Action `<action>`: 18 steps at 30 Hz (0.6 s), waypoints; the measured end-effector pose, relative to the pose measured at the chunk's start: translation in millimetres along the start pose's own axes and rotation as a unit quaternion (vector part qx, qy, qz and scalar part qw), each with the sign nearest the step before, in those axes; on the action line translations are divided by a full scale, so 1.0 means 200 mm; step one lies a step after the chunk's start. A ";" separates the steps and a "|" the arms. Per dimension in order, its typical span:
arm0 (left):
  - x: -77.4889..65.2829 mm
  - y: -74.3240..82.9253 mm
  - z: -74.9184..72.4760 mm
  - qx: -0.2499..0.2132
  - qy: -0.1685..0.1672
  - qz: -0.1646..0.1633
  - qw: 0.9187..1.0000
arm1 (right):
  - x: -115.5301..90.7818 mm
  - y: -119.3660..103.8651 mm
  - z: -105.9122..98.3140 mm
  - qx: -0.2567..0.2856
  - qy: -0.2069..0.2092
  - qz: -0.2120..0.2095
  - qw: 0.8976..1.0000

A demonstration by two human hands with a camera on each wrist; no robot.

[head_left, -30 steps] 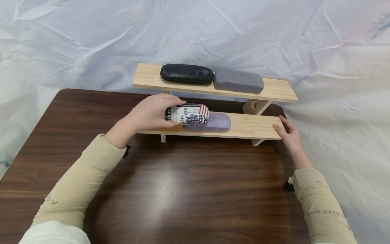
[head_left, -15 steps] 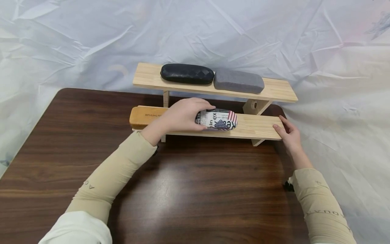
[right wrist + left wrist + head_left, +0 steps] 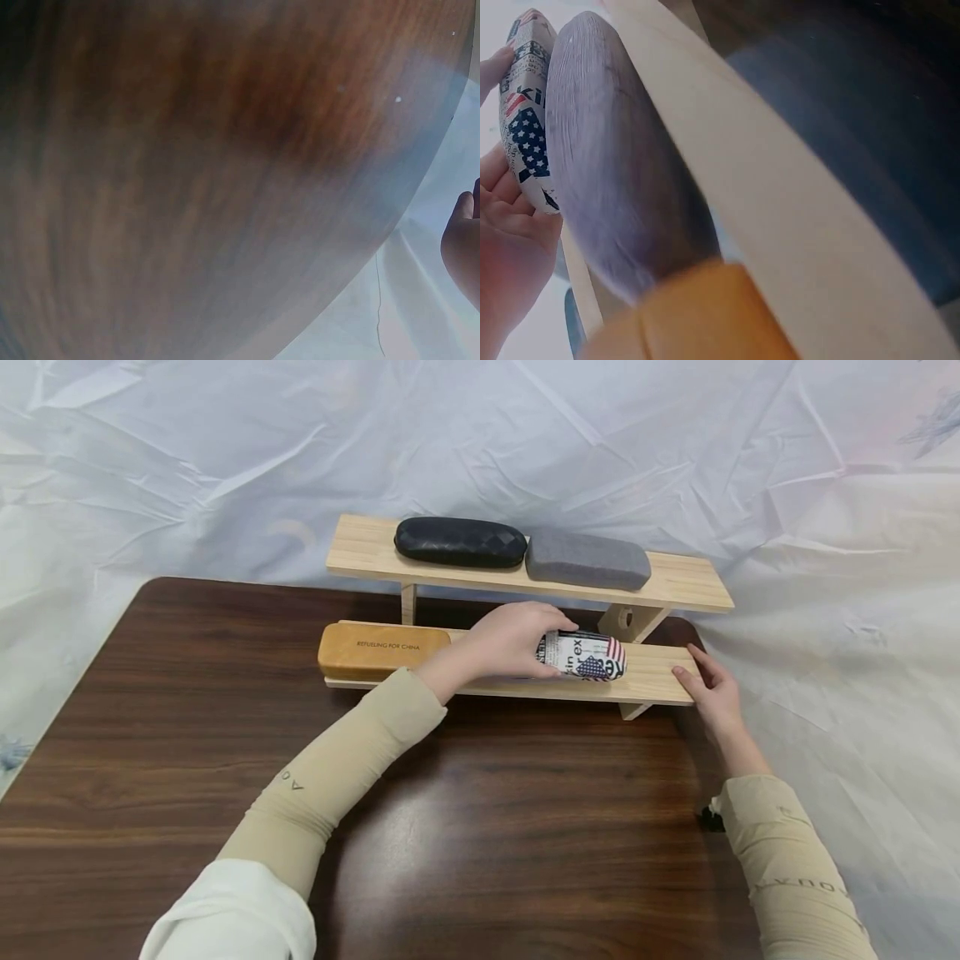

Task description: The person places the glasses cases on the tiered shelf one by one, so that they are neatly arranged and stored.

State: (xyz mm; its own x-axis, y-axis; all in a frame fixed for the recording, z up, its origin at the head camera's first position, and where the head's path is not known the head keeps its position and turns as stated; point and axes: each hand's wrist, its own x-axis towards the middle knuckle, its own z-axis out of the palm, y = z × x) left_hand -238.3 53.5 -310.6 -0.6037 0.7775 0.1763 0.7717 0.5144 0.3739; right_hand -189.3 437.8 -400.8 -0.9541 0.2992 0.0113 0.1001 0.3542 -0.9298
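My left hand (image 3: 517,642) grips a glasses case (image 3: 588,656) printed with newspaper lettering and a flag pattern, over the lower shelf (image 3: 660,670) of a two-tier wooden rack. In the left wrist view the printed case (image 3: 529,135) is beside a lilac glasses case (image 3: 607,150), which the hand mostly hides in the head view. My right hand (image 3: 715,693) holds the right end of the lower shelf, thumb on top. A tan case (image 3: 386,652) marked "REFUELING FOR CHINA" lies at that shelf's left end.
On the upper shelf (image 3: 686,581) lie a black glasses case (image 3: 459,542) and a grey one (image 3: 587,558), end to end. The rack stands at the back of a dark wooden table (image 3: 480,827). Behind it hangs a pale, wrinkled sheet (image 3: 247,460).
My left hand has carried the printed case rightward along the lower shelf, past the lilac case. The tan case has come into full view. My right hand stays on the shelf end.
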 end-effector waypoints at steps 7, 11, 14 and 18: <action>0.12 0.05 0.04 -0.011 0.005 0.010 1.000 | -0.02 -0.03 0.00 -0.008 -0.002 0.001 1.000; 0.18 0.09 0.06 -0.012 -0.001 0.011 1.000 | -0.01 -0.01 0.00 -0.015 0.001 -0.002 1.000; 0.23 0.12 0.08 -0.011 -0.010 0.008 1.000 | 0.00 0.00 -0.01 -0.018 0.001 -0.002 1.000; 0.28 0.16 0.10 -0.017 -0.014 0.007 1.000 | 0.00 0.01 -0.01 -0.009 -0.002 -0.006 1.000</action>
State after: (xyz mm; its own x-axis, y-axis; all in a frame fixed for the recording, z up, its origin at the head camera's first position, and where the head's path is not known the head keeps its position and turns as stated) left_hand -243.0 121.0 -306.5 -0.5872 0.7941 0.1568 0.7723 0.4916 0.4024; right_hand -188.4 440.1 -401.1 -0.9566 0.2908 0.0197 0.0946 0.3736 -0.9228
